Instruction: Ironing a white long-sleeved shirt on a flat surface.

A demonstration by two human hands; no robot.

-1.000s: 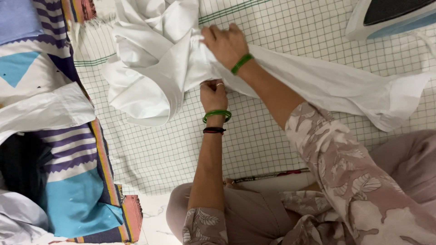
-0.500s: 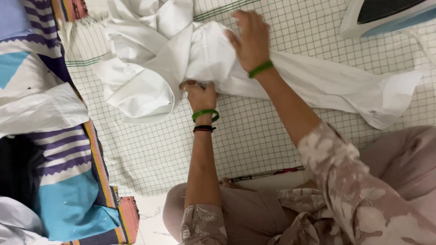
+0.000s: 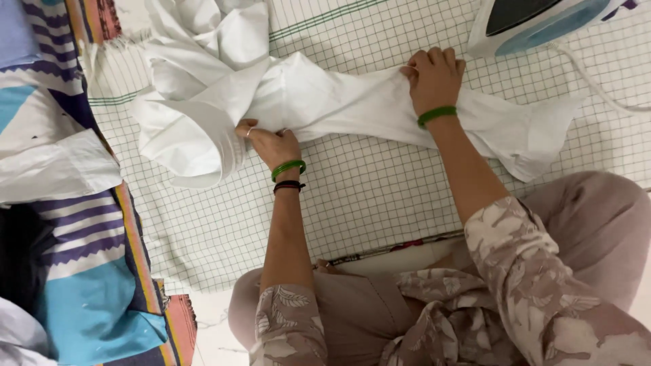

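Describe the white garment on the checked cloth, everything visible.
The white garment looks like thin, plain woven cotton, crumpled and bunched at its left end, stretched into a long band towards the right. It lies on the green-checked cloth. The left hand pinches its lower edge; the right hand presses on it near the iron.

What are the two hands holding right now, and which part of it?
Both grip the white garment: the left hand near its bunched middle, the right hand further along its stretched-out length.

No packages, labels, signs or screens shown, only cloth, a checked sheet and an iron seen in view.
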